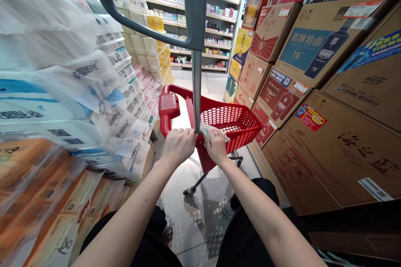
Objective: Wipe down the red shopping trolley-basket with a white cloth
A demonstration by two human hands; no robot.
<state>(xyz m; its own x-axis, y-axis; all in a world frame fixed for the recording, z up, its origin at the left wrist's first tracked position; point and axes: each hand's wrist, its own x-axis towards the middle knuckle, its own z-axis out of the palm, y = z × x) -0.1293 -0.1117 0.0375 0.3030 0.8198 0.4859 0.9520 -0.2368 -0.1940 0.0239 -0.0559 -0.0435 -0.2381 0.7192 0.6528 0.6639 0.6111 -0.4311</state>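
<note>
A small red shopping cart (227, 119) with a perforated plastic basket stands in front of me, tilted in my view. Its metal pole (196, 87) rises to a blue-grey loop handle (194, 29) at the top. My left hand (180, 146) is closed, its fingers curled over the cart's near part just left of the pole's foot. My right hand (216, 144) is closed on a pale crumpled cloth (206, 130), which lies against the basket's near rim, right of the pole. What the left fingers wrap underneath is hidden.
Plastic-wrapped tissue packs (56, 104) are piled high on the left, close to my left arm. Stacked cardboard boxes (313, 83) line the right. Shelves (216, 29) of small goods stand at the back. Tiled floor (200, 225) runs between them, with my feet on either side.
</note>
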